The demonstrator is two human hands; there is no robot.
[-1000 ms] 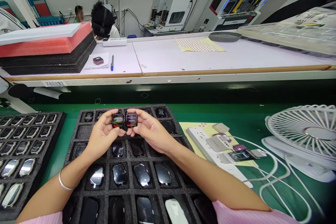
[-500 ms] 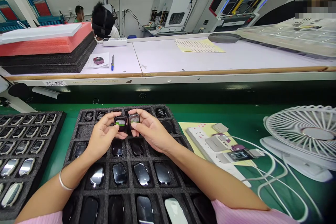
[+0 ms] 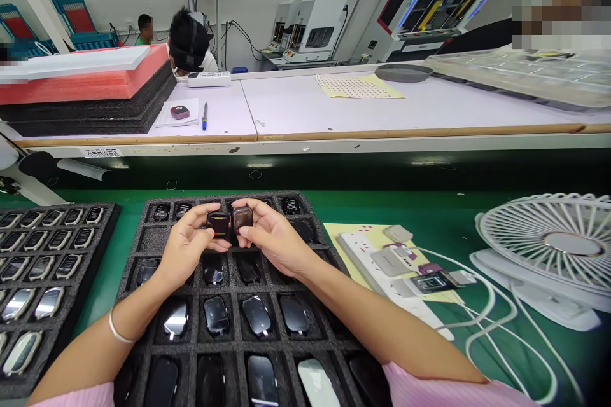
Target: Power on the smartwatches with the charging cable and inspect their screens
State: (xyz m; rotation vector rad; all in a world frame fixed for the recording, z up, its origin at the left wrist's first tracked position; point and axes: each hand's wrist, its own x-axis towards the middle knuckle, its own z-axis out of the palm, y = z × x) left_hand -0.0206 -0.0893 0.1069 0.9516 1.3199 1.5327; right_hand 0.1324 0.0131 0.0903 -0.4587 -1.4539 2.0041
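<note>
Between thumb and fingers, my left hand (image 3: 187, 247) grips a strapless smartwatch (image 3: 218, 222), its dark square face showing a thin coloured line. Beside it, a second strapless smartwatch (image 3: 243, 219) is pinched in my right hand (image 3: 274, 236); this face looks dark brown. The two watches are held side by side, faces turned up toward me. Beneath both hands lies a black foam tray (image 3: 147, 240) with square compartments. Many of them hold dark watch bodies, such as a glossy watch body (image 3: 256, 315), and one pale watch body (image 3: 317, 383) sits near the front.
Another foam tray (image 3: 79, 286) of watches lies left. To the right are a white power strip (image 3: 367, 261) with chargers, loose white cables (image 3: 491, 305) and a white fan (image 3: 568, 245). A raised shelf (image 3: 286, 102) runs behind, bearing stacked foam (image 3: 86, 105). A person (image 3: 188, 41) sits beyond.
The green area on the left watch's face has shrunk to a thin line with some red. The right watch's face has gone from lit to dark brown. Both hands stay nearly in place.
</note>
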